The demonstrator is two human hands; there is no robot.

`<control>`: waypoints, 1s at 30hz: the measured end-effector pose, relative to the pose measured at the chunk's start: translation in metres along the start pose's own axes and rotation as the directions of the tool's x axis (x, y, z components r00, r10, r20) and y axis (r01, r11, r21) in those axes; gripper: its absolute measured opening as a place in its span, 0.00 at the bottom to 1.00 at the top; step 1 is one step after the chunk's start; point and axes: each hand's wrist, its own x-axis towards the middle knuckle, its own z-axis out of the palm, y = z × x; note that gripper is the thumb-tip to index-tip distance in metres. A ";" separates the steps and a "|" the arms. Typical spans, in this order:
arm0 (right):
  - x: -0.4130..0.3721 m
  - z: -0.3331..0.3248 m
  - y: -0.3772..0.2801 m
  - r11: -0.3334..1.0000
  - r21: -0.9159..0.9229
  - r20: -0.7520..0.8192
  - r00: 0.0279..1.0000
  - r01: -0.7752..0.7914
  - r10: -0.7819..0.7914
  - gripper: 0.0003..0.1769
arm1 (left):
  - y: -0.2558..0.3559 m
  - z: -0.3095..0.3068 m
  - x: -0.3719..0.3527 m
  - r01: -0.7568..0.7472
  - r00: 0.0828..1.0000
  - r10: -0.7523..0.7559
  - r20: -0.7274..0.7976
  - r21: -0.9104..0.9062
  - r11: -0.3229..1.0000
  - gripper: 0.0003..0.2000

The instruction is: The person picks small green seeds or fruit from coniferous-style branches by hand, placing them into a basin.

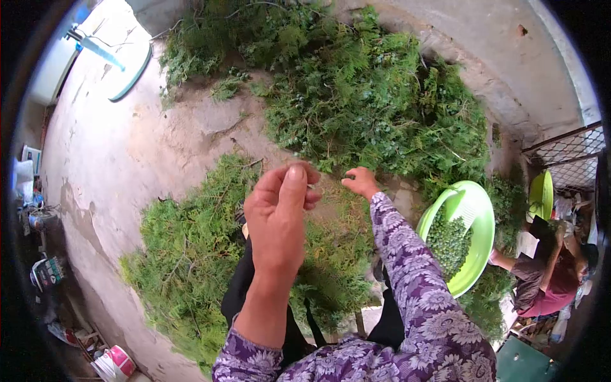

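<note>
Raised in the middle of the view, my left hand (280,207) has its fingers curled in and the thumb pressed against them; whatever is in the pinch is hidden. To its right and farther out, my right hand (364,183) is also closed, thumb and forefinger drawn together around a small dark spot too tiny to name. Beyond my right hand lies a big heap of cut evergreen branches (356,95). Another pile of green sprigs (191,248) spreads below and left of my left hand. Beside my right sleeve, a lime-green plastic basin (482,216) holds many small green cones or berries (449,245).
At the right edge sits another person in a maroon top (541,305), near a second green basin (541,196) and a wire-mesh panel (568,156). A round-based stand (130,73) is at upper left. A pink-and-white bucket (114,364) stands at lower left.
</note>
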 end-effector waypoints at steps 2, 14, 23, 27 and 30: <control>0.012 0.013 -0.008 1.000 0.029 0.018 1.000 -0.002 0.002 0.24 | 0.001 0.002 0.000 0.029 0.999 -0.027 -0.039 0.030 0.999 0.12; 0.038 0.037 -0.009 0.990 0.139 -0.140 0.989 -0.023 0.042 0.16 | 0.000 0.002 0.004 0.037 0.998 -0.037 -0.045 -0.007 0.999 0.10; -0.046 -0.066 -0.023 0.923 0.384 0.104 0.993 0.007 -0.050 0.15 | -0.003 0.003 0.001 0.002 1.000 -0.002 0.003 -0.023 1.000 0.11; -0.069 -0.110 -0.025 0.762 0.648 0.048 0.998 0.008 -0.051 0.14 | -0.007 0.008 -0.001 0.026 0.996 -0.025 0.085 -0.014 1.000 0.11; -0.102 -0.152 -0.046 0.721 0.684 -0.086 0.994 0.107 -0.065 0.14 | -0.010 0.014 -0.005 0.025 0.989 -0.034 0.146 0.059 0.998 0.10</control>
